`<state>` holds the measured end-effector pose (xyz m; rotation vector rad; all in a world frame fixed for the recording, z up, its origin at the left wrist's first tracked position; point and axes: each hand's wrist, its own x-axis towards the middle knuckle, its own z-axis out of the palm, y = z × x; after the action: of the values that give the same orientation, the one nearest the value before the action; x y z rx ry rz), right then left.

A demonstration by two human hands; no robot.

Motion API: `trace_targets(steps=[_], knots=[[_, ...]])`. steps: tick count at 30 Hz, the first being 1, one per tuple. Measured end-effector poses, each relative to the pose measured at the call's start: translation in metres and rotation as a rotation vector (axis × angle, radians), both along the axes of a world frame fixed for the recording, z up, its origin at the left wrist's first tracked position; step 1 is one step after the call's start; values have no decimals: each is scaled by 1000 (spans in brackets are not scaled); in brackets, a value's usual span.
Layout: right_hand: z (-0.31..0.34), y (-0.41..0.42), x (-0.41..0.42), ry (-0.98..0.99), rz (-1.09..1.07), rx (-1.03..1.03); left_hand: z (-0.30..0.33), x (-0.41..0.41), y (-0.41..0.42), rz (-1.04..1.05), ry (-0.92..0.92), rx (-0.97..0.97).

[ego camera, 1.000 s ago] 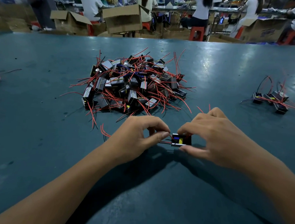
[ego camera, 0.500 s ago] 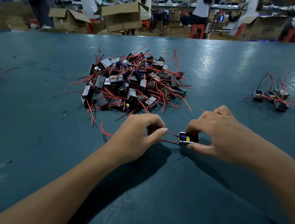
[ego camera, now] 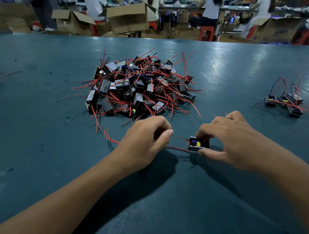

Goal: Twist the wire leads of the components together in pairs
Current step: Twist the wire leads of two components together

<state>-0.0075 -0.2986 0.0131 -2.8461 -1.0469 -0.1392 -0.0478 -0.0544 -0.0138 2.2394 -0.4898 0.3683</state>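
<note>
Hands drawn further apart than 0.5 s ago: right hand (ego camera: pixel 235 141) grips black component (ego camera: pixel 198 144) with blue and yellow parts just above the table (ego camera: pixel 37 144), left hand (ego camera: pixel 144 140) apparently pinching its red lead (ego camera: pixel 180 138).

- No legible text, labels, brands or nos. anywhere
- Far-right cardboard box (ego camera: pixel 280 31) has dark print, too blurred to read
- Small blue screen (ego camera: pixel 231 19) far off, unreadable
</note>
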Motion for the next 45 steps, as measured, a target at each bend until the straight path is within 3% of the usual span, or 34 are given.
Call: trace_targets(steps=[4, 7, 9, 12, 15, 18, 20, 28, 35, 45], knots=[[2, -1, 0, -13, -5, 37, 0, -2, -5, 109, -50, -57], [2, -6, 3, -49, -68, -74, 3, 1, 1, 158, -67, -49], [-1, -8, 6, -41, -107, -148, 5, 0, 3, 56, -79, 33], [-7, -6, 9, -13, -114, -189, 3, -3, 0, -89, -112, 312], [-7, -5, 8, 34, -110, -51, -2, -1, -5, -96, -186, 521], [-5, -4, 5, 88, -85, 197, -5, 1, -7, -82, -230, 592], [-4, -2, 4, 113, -68, 236, -6, 2, -6, -60, -259, 626], [-9, 11, -1, 117, -14, 245, -1, 4, 0, -35, -204, 489], [-14, 14, -2, 125, -92, 297, 0, 3, -1, -19, -199, 489], [-21, 20, -4, 162, -242, 461, -2, 3, 3, 30, 12, 302]])
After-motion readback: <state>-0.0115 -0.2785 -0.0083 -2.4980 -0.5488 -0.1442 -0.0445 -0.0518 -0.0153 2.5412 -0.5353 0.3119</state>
